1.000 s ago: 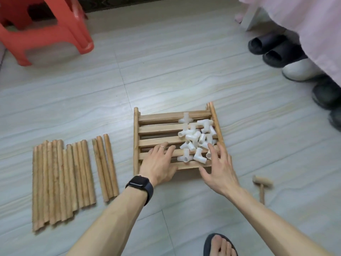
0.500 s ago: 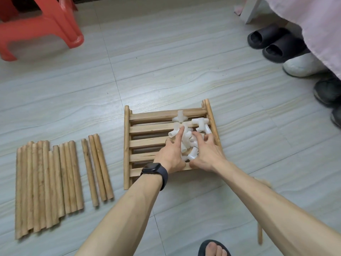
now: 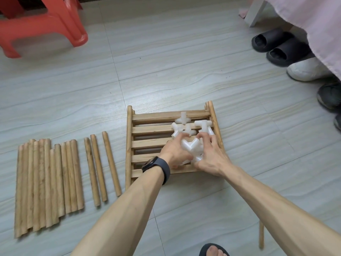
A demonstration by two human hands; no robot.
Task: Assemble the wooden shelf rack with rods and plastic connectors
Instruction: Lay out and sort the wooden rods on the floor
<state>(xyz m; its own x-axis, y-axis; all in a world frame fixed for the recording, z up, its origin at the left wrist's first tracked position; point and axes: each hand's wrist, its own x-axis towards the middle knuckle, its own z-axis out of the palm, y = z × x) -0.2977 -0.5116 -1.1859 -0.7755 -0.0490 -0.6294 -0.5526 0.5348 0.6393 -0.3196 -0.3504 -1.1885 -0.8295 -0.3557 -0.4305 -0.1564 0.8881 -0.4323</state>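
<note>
1. Head view: a slatted wooden shelf panel [image 3: 147, 129] lay flat on the tiled floor [image 3: 166, 71], straight in front of the person.
2. A heap of white plastic connectors [image 3: 191, 145] sat on the right half of that panel.
3. The left hand [image 3: 174, 153], with a dark watch [image 3: 156, 168] on its wrist, was cupped against the left side of the heap, fingers curled around the connectors.
4. The right hand [image 3: 212, 157] closed in from the other side, its fingers bent over the same cluster, so both hands gripped connectors between them.
5. A few connectors lay loose on the slats just beyond the fingertips, untouched.
6. The wooden rods [image 3: 48, 182] lay side by side in a tight row on the floor, well left of the panel.
7. Three more rods [image 3: 99, 167] lay apart from that row, between it and the panel.
8. A thin wooden handle [image 3: 261, 235] showed past the right forearm; its head was hidden.
9. A red plastic stool [image 3: 55, 21] stood at the far left.
10. Black slippers [image 3: 276, 45] and a white shoe [image 3: 306, 69] sat at the far right.
</note>
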